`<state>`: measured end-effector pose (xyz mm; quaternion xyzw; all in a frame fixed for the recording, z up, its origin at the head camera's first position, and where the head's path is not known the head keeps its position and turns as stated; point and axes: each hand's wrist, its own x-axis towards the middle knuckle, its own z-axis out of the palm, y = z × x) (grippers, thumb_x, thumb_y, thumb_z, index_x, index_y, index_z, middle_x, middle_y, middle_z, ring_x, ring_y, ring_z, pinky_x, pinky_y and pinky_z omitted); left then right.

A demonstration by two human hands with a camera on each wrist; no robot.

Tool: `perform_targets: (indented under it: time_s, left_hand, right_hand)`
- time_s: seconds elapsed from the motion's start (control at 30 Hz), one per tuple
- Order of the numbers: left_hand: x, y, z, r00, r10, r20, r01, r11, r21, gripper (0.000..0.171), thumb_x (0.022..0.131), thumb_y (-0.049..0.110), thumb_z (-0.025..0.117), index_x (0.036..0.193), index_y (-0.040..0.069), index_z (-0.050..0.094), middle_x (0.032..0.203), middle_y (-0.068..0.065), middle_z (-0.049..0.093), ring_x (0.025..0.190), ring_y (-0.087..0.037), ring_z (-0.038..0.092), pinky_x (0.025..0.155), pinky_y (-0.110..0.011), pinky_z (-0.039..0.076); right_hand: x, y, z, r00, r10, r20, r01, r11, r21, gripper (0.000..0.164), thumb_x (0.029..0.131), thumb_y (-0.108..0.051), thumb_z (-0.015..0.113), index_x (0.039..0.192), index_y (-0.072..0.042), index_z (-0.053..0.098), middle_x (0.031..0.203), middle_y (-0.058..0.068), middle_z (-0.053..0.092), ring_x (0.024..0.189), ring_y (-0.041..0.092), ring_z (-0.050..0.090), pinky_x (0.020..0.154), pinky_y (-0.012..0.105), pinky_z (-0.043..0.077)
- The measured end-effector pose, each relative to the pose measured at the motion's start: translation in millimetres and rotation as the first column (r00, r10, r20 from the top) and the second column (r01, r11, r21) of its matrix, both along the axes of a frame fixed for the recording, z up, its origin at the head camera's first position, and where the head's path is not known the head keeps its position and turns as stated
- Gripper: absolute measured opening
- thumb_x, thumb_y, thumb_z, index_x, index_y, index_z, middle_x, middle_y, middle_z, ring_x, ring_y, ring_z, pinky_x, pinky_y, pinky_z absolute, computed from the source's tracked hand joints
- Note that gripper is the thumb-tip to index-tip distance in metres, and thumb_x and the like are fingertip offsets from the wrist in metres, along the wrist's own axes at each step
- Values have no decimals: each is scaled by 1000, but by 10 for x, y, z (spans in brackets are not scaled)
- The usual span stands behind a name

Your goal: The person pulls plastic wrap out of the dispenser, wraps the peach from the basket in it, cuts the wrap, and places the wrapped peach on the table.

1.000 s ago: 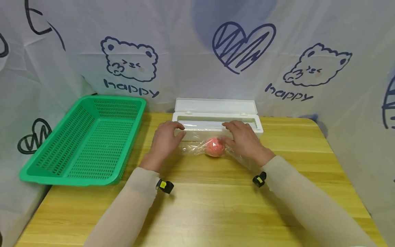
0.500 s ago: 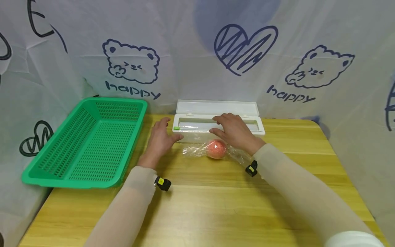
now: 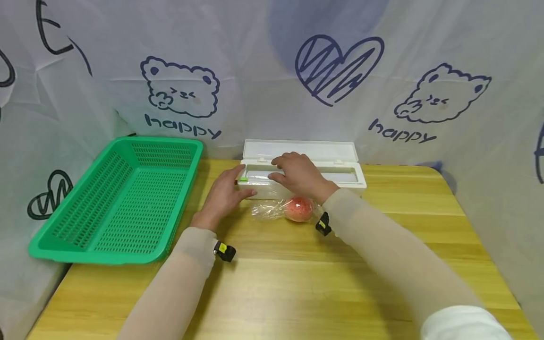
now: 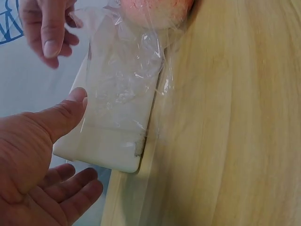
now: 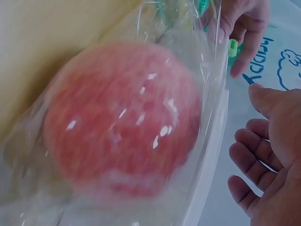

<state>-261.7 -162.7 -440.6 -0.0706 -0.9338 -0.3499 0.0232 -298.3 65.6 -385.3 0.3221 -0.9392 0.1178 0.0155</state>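
Observation:
A white cling film dispenser (image 3: 340, 185) stands at the back of the table with its lid (image 3: 335, 151) tipped back. At its left end sits a green slide cutter (image 3: 243, 179). Clear cling film (image 3: 267, 210) runs from its front over a pinkish-red round fruit (image 3: 299, 209), which lies just before it. My left hand (image 3: 223, 196) is spread at the dispenser's left end, index fingertip by the cutter and thumb at the front. Over the dispenser's middle is my right hand (image 3: 299, 174), its fingers loosely bent with nothing between them, as the right wrist view shows.
A green plastic basket (image 3: 127, 257) stands at the left of the wooden table (image 3: 289, 283). A white cloth (image 3: 255, 85) with drawn bears and hearts hangs behind and at the sides.
My right hand has moved left along the dispenser, away from the fruit. My left hand drew back left, then came up to the dispenser's left end. The green cutter has come into sight.

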Motion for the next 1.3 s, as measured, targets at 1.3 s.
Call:
perform_targets:
  time_s: [1.3]
  left_hand:
    - [-43,-81,-17,999,-8,-53,5,999,-46,55,87,38,70,138,25,54,105,-10,71,89,-19,65,72,-40,52]
  right_hand:
    - [-21,-753,-157,1000,26,5,-26,999,45,24,97,-33,58,116,-25,70,91,-5,65,84,15,58,90,45,46]
